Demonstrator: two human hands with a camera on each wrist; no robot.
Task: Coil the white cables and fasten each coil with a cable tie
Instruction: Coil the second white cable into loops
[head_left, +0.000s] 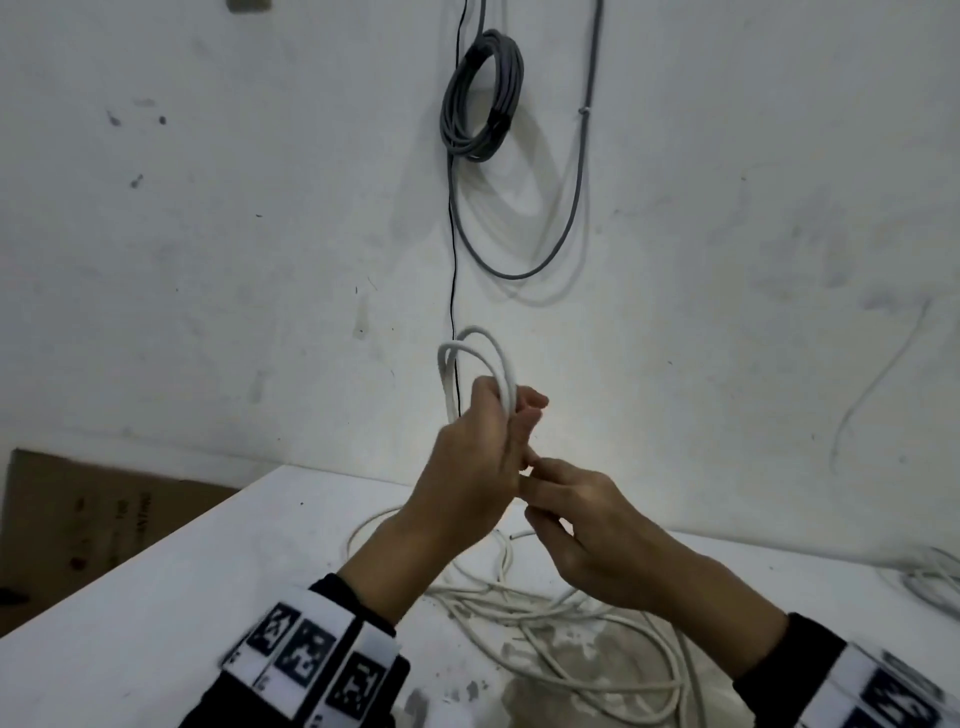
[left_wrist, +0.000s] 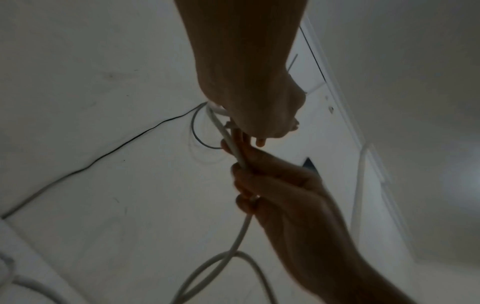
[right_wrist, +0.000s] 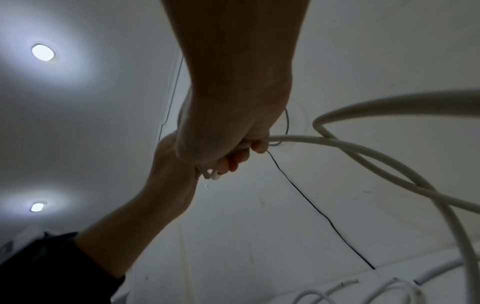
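Left hand (head_left: 467, 467) grips my upright white cable coil (head_left: 480, 358), right hand (head_left: 582, 525) pinches feed cable below (left_wrist: 241, 232); risk: loops springing loose, slack snagging.

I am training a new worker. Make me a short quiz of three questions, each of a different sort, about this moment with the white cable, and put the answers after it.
1. True or false: the left hand holds the white coil up above the table.
2. Multiple choice. The right hand grips: A) a strand of the white cable, B) the grey coil hanging on the wall, C) nothing.
3. Fill the gap: the uncoiled rest of the white cable lies loose on the ____.

Key: 1 true; 2 A; 3 table.
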